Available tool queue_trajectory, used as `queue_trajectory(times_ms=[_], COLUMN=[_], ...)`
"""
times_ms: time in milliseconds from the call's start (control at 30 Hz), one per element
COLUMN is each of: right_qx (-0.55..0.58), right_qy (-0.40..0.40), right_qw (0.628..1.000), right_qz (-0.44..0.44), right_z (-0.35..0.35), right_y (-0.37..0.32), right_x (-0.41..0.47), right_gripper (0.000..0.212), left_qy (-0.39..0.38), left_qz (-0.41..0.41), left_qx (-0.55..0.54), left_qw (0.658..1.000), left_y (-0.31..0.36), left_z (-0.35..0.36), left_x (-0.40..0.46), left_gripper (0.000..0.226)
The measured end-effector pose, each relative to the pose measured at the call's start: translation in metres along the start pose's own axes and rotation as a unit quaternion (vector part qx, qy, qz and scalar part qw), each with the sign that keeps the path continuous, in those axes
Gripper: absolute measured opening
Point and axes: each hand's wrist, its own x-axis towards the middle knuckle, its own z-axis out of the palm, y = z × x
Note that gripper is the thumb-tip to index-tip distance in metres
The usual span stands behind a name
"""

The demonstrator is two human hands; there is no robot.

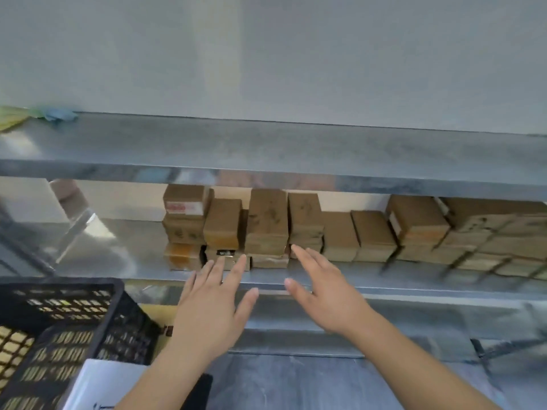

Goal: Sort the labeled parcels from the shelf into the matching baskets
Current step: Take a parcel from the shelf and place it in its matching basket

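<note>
Several brown cardboard parcels (268, 223) stand stacked in a row on the middle level of a metal shelf (414, 279). One at the top left carries a white and red label (181, 207). My left hand (213, 303) reaches out with its fingers straight, its tips just before the lowest parcels. My right hand (322, 291) is stretched out beside it, fingers spread, fingertips near the bottom of the middle stack. Neither hand holds anything. A black plastic basket (59, 329) stands at the lower left.
The upper shelf board (266, 143) overhangs the parcels and bears a green and blue cloth (35, 115) at its far left. A white sheet (100, 383) lies by the basket. Grey floor shows below the shelf.
</note>
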Motion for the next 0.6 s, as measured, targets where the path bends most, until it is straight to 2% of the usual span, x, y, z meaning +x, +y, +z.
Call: queue_trajectory(times_ms=[233,433,600], right_qx=[0.007,-0.058,-0.146], right_qy=[0.008,0.031,0.111], right_qw=[1.0,0.998,0.983], right_qz=[0.002,0.0,0.033], right_z=[-0.016,-0.001,0.009], right_y=[0.056,0.043,0.022], right_x=[0.062,0.124,0.159], right_gripper=[0.071,0.069,0.063], left_qy=[0.007,0.019,0.043], left_qz=[-0.014,-0.033,-0.008], left_qx=[0.017,0.047,0.038], left_qw=[1.0,0.998,0.998], left_y=[0.032,0.024,0.013], left_z=[0.021,0.023,0.04], left_x=[0.083,0.13,0.173], left_gripper=[0.072,0.067,0.06])
